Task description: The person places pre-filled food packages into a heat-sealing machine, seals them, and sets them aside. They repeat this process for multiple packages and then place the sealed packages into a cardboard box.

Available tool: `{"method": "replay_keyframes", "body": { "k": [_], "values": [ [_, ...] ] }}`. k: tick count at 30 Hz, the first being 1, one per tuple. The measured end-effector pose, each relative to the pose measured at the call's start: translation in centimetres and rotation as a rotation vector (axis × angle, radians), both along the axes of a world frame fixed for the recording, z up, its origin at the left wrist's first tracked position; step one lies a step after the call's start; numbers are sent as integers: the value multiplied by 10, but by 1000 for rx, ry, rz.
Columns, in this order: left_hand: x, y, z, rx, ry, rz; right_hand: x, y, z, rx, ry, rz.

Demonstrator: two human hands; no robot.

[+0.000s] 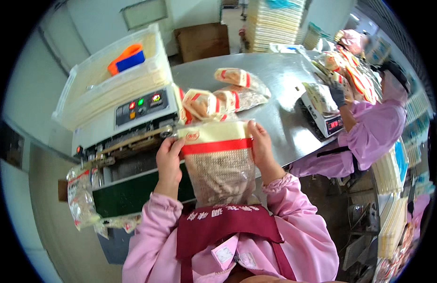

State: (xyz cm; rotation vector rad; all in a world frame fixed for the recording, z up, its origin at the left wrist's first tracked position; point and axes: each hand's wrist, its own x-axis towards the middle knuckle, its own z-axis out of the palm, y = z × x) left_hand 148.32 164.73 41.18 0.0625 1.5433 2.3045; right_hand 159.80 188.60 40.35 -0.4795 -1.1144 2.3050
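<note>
A plastic food pouch [221, 165], cream at the top with a red band and a clear patterned front, hangs upright between my hands in front of my apron. My left hand [170, 162] pinches its upper left corner, and my right hand [263, 147] grips the upper right corner. What fills the pouch cannot be made out clearly. Just beyond it, several filled pouches [202, 104] lie heaped on the steel table. Close to my left hand is a band sealing machine [140, 108] with lit displays and a green conveyor belt [133, 193].
A clear plastic bin [67, 101] sits on the sealer, with an orange and blue tape dispenser [126, 59] on top. At the right, a co-worker in pink [374, 127] handles a bag on a digital scale [320, 115]. The steel table [280, 137] edge curves beside my right arm.
</note>
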Motion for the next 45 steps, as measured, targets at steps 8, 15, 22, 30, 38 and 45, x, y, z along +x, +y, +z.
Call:
{"method": "replay_keyframes", "body": {
  "k": [8, 15, 22, 30, 38, 45],
  "values": [
    [-31, -2, -76, -63, -112, 74, -22, 0, -30, 336, -146, -197],
    [-45, -21, -85, -232, -114, 177, -49, -8, -57, 528, -284, -280],
    [-45, -35, -85, -243, -63, 298, -63, -14, -54, 690, -412, -260],
    [-74, -90, -81, -270, -27, 394, -101, -69, -56, 816, -425, -229],
    [-75, -174, -70, -255, -107, 379, -72, -60, -34, 690, -408, 254],
    [-14, -311, -38, -298, -53, 781, -84, 91, -21, 1144, -504, -489]
  ]
}}
